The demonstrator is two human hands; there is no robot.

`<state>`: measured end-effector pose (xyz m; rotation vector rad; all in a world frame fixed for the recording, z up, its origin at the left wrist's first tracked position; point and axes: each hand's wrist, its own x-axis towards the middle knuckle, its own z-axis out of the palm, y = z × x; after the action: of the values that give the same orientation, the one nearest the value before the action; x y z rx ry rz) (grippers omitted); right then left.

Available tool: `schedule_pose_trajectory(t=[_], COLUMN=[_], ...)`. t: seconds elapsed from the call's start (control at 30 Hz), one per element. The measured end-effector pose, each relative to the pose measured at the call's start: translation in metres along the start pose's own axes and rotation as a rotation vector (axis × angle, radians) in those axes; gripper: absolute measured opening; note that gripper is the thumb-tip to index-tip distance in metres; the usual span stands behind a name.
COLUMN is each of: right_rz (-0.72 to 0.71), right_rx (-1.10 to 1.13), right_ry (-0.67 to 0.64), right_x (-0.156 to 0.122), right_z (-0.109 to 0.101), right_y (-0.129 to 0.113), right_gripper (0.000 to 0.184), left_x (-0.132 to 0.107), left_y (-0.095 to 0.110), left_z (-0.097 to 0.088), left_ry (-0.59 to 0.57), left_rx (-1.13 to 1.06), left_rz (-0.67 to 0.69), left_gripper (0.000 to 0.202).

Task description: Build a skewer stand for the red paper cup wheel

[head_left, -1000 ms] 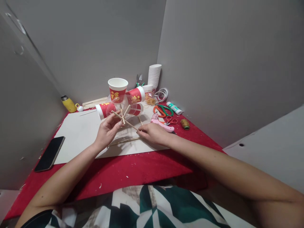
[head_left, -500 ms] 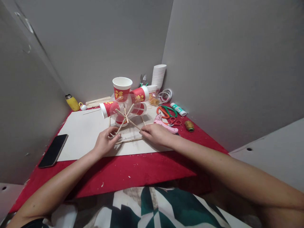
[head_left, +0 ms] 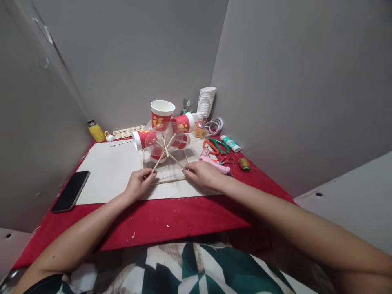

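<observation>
A wheel of red paper cups [head_left: 161, 118] with white rims and gold print stands on the board, its cups set around clear plastic discs [head_left: 150, 142]. Thin wooden sticks cross in front of the discs and slope down as legs to a stick base [head_left: 170, 180]. My left hand [head_left: 138, 184] is closed at the foot of the left stick leg [head_left: 159, 160], thumb and fingers pinching it. My right hand [head_left: 202, 174] pinches the lower end of the right stick leg [head_left: 177, 160]; its fingertips are partly hidden.
On the right lie scissors [head_left: 225, 158], a pink glue gun [head_left: 214, 163], a white-green tube [head_left: 230, 143] and a thread spool [head_left: 244, 164]. Stacked cups [head_left: 207, 102] stand behind. A phone [head_left: 71, 192] lies left; a yellow bottle [head_left: 96, 131] and sticks [head_left: 128, 131] lie at the back.
The view has shifted slightly, so the left and middle of the scene appear a little further right. Both hands keep their places at the stick legs.
</observation>
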<state>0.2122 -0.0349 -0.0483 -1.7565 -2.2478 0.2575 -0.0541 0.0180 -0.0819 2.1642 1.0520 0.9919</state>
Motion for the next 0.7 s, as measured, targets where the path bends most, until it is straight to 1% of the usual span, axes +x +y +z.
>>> schedule_pose_trajectory(t=[0.13, 0.43, 0.57, 0.7], right_rz=[0.011, -0.006, -0.015, -0.003], right_rx=[-0.018, -0.044, -0.046, -0.034], right_ry=[-0.012, -0.013, -0.004, -0.004], right_x=[-0.003, -0.003, -0.004, -0.006], right_z=[0.002, 0.006, 0.000, -0.012], right_y=[0.001, 0.005, 0.006, 0.005], right_gripper=[0.031, 0.030, 0.028, 0.027], left_x=[-0.001, -0.003, -0.003, -0.002], left_y=[-0.004, -0.007, -0.007, -0.008], left_z=[0.000, 0.001, 0.001, 0.000], left_ry=[-0.020, -0.008, -0.006, -0.012], left_rx=[-0.012, 0.011, 0.026, 0.035], left_rz=[0.005, 0.021, 0.026, 0.033], left_gripper=[0.029, 0.029, 0.029, 0.027])
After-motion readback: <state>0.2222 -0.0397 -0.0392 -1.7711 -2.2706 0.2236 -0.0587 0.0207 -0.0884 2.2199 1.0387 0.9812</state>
